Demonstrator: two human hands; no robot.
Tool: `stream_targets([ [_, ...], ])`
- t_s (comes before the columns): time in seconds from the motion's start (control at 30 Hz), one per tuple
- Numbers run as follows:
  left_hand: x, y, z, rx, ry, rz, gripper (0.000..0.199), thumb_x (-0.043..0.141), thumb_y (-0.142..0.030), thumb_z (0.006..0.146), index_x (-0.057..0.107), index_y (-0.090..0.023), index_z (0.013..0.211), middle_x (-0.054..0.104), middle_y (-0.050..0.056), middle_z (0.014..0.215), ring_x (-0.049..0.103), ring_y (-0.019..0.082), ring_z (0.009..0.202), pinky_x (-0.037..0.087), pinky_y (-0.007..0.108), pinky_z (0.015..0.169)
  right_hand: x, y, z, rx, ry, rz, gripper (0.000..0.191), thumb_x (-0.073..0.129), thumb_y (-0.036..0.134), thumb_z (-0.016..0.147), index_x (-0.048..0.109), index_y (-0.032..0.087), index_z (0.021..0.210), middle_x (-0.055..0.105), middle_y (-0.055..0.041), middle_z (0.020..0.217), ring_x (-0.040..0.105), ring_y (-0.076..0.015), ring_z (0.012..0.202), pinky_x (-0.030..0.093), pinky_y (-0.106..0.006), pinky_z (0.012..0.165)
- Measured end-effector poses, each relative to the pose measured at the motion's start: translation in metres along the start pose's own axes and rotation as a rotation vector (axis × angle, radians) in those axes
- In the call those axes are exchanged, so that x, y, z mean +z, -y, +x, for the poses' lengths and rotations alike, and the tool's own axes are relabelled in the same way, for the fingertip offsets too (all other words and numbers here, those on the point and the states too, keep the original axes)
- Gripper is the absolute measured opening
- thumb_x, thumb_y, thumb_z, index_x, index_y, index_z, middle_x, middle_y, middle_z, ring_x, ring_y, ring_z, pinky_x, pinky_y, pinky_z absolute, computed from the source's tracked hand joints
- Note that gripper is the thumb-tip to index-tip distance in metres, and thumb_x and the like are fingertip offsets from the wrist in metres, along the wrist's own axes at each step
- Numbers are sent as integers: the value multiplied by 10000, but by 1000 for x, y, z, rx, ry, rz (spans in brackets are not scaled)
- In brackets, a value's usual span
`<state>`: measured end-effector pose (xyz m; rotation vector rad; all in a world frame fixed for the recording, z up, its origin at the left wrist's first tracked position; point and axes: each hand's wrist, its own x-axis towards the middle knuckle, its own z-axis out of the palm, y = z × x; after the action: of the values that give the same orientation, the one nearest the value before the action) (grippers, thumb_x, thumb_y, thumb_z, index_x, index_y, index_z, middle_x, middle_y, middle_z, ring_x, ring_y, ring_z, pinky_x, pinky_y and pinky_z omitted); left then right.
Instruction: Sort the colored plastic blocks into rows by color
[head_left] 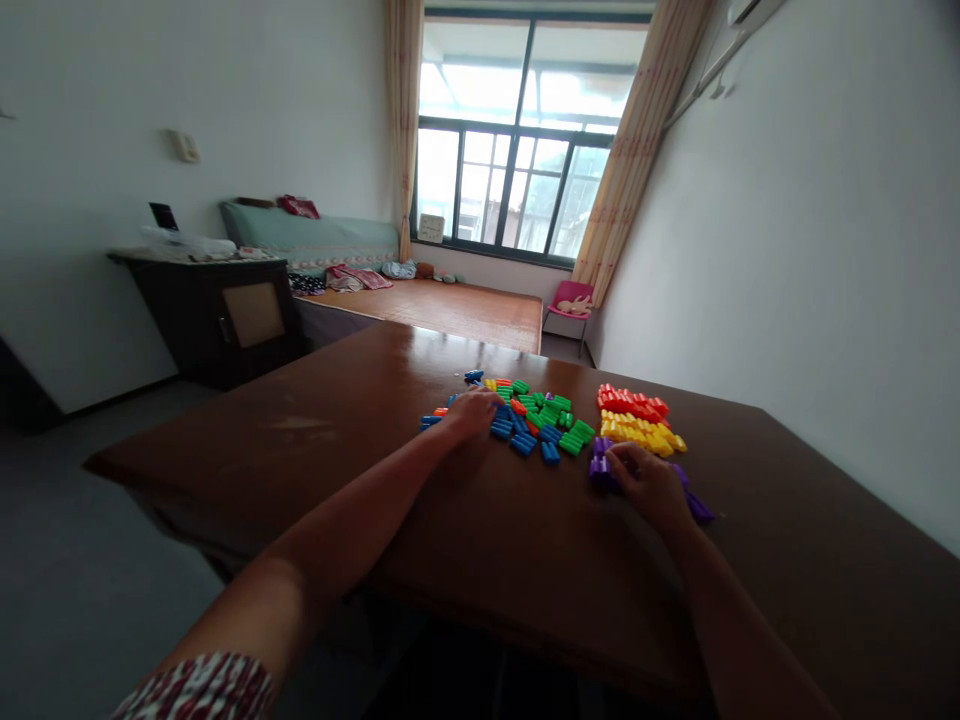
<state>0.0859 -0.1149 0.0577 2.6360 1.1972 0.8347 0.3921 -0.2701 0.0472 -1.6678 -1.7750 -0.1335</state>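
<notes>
Small glossy plastic pieces in mixed colours lie in a loose pile on the brown table (322, 430). Green pieces (551, 410) are mostly on the pile's right, with blue pieces (523, 443) nearer me. My left hand (474, 408) reaches over the pile's left part, fingers stretched forward and apart from a firm grip; its fingertips are partly hidden. To the right, red pieces (634, 403) and yellow pieces (641, 432) form two rows. Below them runs a row of purple pieces (600, 465). My right hand (646, 483) covers its middle, thumb and fingers closed on a purple piece.
Beyond the table stands a bed (465, 305) below a window. A dark cabinet (217, 310) is at the left, and a pink chair (568, 303) stands by the right curtain. White walls flank the room. The table's near edge is close to me.
</notes>
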Motion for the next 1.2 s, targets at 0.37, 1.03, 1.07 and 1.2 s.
stream_targets([
  [0.37, -23, 37, -8, -152, 324, 264, 401, 582, -318, 793, 658, -296, 1186, 649, 50, 1181, 530, 279, 1132, 446, 369, 958, 4, -4, 0, 9, 80, 50, 373, 464, 529, 877, 653, 208, 890, 699, -28, 761, 625, -183, 625, 444, -293, 607],
  [1.03, 12, -8, -4, -70, 183, -1146, 406, 747, -225, 686, 666, -127, 1071, 700, 103, 1063, 660, 205, 938, 512, 348, 867, 16, 13, -2, -33, 143, 138, 381, 429, 533, 889, 630, 211, 920, 692, -38, 767, 624, -187, 633, 481, -309, 622],
  [1.07, 13, -14, -5, -17, 235, -1170, 416, 778, -243, 664, 674, -127, 1049, 702, 104, 1055, 657, 212, 951, 507, 352, 876, 19, 18, -3, -39, 144, 161, 383, 420, 531, 894, 625, 213, 953, 693, -40, 776, 623, -184, 627, 485, -307, 616],
  [1.2, 20, -46, -11, 158, 391, -1130, 435, 801, -321, 671, 689, -123, 1042, 700, 110, 1027, 649, 223, 968, 501, 345, 875, 31, 42, -7, -77, 191, 272, 369, 415, 498, 918, 592, 220, 1084, 690, -30, 783, 620, -166, 609, 484, -276, 586],
])
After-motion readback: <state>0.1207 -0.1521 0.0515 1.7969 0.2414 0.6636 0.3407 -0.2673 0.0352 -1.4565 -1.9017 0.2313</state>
